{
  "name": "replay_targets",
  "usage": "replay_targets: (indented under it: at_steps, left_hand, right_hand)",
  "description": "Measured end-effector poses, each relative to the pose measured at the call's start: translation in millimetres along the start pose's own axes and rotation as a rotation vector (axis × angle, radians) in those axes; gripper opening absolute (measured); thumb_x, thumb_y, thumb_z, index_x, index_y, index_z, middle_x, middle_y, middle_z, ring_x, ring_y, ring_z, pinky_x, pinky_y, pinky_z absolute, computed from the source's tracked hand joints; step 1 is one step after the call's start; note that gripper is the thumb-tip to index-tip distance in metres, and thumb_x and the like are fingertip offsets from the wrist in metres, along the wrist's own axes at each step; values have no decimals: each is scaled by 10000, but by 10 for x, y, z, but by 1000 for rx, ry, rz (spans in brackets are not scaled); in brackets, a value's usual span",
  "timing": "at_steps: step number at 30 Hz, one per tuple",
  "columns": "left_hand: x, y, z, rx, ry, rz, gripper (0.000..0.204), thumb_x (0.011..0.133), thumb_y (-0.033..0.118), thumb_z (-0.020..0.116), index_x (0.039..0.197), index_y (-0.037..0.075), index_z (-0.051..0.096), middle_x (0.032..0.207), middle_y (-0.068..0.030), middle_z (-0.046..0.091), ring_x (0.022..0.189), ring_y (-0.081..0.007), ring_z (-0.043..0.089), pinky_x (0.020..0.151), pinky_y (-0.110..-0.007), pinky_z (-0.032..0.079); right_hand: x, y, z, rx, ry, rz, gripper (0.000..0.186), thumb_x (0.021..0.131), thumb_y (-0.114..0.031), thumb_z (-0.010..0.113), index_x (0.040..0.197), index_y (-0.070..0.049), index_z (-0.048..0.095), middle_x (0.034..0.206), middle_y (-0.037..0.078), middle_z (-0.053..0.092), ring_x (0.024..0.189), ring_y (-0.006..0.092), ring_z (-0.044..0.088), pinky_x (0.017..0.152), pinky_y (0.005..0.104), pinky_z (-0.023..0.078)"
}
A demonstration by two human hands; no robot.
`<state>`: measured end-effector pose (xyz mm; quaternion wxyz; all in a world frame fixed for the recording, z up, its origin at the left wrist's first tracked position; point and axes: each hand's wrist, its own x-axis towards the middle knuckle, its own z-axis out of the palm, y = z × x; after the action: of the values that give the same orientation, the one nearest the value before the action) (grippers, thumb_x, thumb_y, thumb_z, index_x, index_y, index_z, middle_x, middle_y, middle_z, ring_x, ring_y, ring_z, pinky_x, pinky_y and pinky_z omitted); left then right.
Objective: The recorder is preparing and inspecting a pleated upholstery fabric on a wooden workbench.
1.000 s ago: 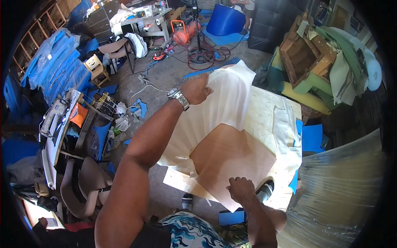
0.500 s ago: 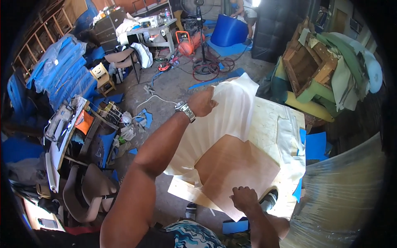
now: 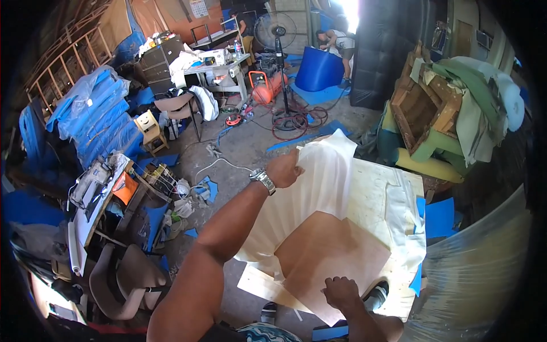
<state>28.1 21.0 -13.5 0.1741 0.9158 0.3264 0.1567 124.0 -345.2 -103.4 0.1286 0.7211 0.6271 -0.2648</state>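
Cluttered workshop, white fabric [image 3: 319,188] between gripping hands

A cluttered upholstery workshop, seen around a pale wooden worktable [image 3: 380,194]. Beyond the table stand a bare wooden chair frame [image 3: 424,111] draped with foam and fabric, a pedestal fan [image 3: 279,34], an orange air compressor [image 3: 268,88] and a blue barrel [image 3: 319,68]. Left of the table, blue foam sheets [image 3: 97,122] lie stacked beside a sewing machine [image 3: 94,179].
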Motion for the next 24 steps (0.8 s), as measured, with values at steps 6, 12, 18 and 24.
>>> replay_targets:
  at_steps: [6,12,18,24]
  left_hand:
    - [1,36,-47,23,-84,-79,479,891,324,632,1223,32,447,1100,-253,626,1013,-432,607,824,-522,478]
    - [8,26,-37,25,-87,-94,448,892,290,645,1187,14,452,1033,-265,637,973,-442,616,805,-517,479]
    - [5,-3,-15,-31,-64,-37,435,890,261,657,1172,0,453,991,-280,636,950,-452,619,791,-516,479]
    - [1,29,-32,-29,-79,-70,452,892,272,656,1194,3,455,1003,-279,639,956,-451,620,799,-523,477]
  right_hand:
    - [7,13,23,-1,-3,-3,360,947,-406,555,1100,-90,633,1062,150,675,1009,334,646,844,493,508]
    - [-5,12,11,3,15,-6,362,944,-403,561,1090,-81,638,1055,158,676,993,343,651,842,495,509]
    - [-27,6,-18,11,10,-7,356,942,-401,565,1091,-85,637,1066,158,673,1005,346,645,847,493,506]
    - [-9,3,-28,19,-16,10,360,941,-401,566,1103,-87,635,1085,159,668,1023,343,638,846,491,502]
